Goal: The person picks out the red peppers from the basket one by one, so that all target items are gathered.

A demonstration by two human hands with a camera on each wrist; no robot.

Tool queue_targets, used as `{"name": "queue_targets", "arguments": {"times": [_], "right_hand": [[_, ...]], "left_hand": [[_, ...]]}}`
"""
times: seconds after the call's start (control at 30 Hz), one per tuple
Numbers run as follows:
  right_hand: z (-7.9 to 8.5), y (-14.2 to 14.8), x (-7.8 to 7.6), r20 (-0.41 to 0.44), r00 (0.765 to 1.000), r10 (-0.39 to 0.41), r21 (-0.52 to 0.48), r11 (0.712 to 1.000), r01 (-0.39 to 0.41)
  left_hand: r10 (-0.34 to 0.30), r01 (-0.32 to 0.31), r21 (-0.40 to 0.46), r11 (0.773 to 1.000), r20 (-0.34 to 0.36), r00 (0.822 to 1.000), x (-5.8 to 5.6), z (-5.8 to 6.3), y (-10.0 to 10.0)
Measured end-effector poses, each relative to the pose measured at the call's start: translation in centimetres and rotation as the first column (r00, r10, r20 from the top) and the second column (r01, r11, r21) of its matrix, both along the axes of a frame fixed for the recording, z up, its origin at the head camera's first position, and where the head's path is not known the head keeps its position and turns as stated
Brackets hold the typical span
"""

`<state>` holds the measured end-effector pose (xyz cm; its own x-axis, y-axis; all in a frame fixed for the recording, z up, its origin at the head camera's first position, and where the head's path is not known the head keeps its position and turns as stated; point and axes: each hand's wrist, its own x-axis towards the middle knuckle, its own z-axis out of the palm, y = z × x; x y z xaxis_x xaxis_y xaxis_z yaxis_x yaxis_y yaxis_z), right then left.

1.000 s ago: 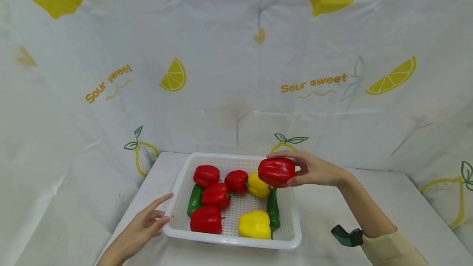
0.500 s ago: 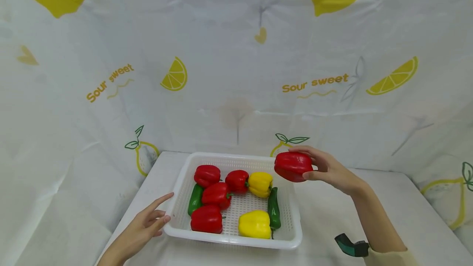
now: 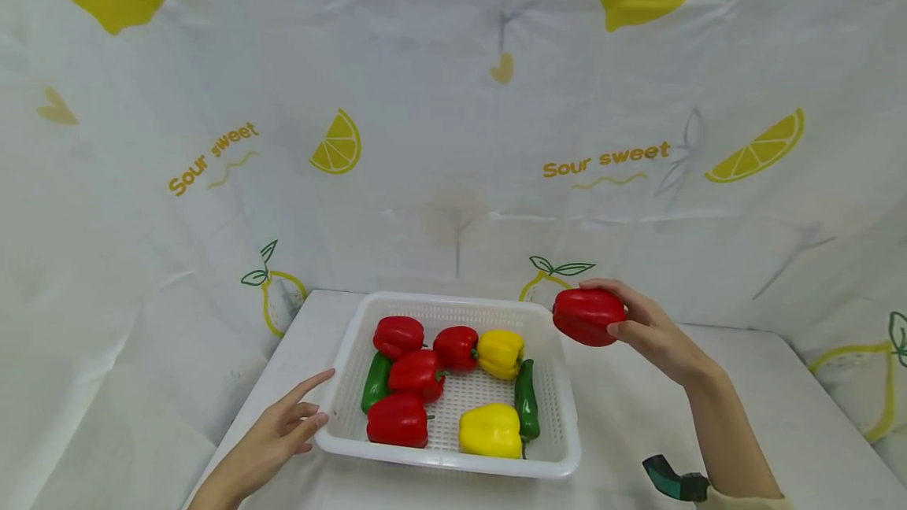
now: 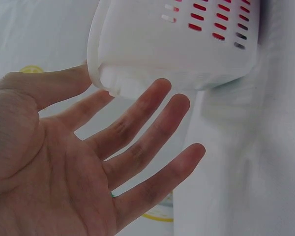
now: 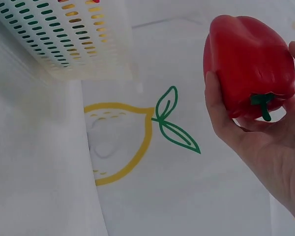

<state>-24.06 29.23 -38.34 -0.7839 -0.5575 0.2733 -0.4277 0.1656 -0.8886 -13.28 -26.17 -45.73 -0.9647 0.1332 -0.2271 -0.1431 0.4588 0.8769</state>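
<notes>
My right hand [image 3: 655,337] grips a red bell pepper [image 3: 586,317] above the basket's right back corner; the right wrist view shows the pepper's green stem [image 5: 263,103] pointing down toward the palm. A white perforated plastic basket [image 3: 439,460] stands on the table. My left hand [image 3: 272,431] is at its left side, fingers spread, with thumb and index finger at the rim [image 4: 93,49]. Inside the basket lie several red bell peppers [image 3: 397,421], two yellow bell peppers [image 3: 490,430], a long green pepper [image 3: 527,400] at the right, and another green pepper [image 3: 376,384] at the left.
The white table [image 3: 638,408] extends to the right of the basket. Behind it hangs a white cloth [image 3: 439,140] printed with lemons and lettering. A dark green-and-black band piece [image 3: 676,481] sits by my right wrist.
My right hand has carried the red bell pepper to the right, from over the basket's back yellow pepper to its right edge. The left hand and basket have stayed put.
</notes>
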Motion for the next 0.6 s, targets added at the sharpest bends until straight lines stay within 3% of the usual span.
{"name": "queue_targets", "arguments": {"times": [0.13, 0.3, 0.43, 0.6], "right_hand": [[-0.3, 0.1, 0.2, -0.015, 0.995, -0.101, 0.045, 0.994, 0.101], [-0.9, 0.1, 0.4, -0.038, 0.970, -0.241, 0.100, 0.965, 0.244], [-1.4, 0.5, 0.3, -0.040, 0.959, -0.279, 0.114, 0.953, 0.282], [-2.1, 1.3, 0.0, 0.020, 0.948, -0.317, 0.122, 0.942, 0.313]], "left_hand": [[-0.004, 0.004, -0.002, 1.000, -0.002, 1.000, 0.0, 0.0, 0.0], [-0.005, 0.005, -0.016, 1.000, -0.005, 1.000, 0.1, 0.0, -0.1], [-0.006, 0.006, -0.017, 1.000, -0.006, 1.000, 0.1, -0.1, -0.1], [0.001, -0.001, -0.019, 1.000, -0.002, 1.000, 0.1, 0.0, 0.0]]}}
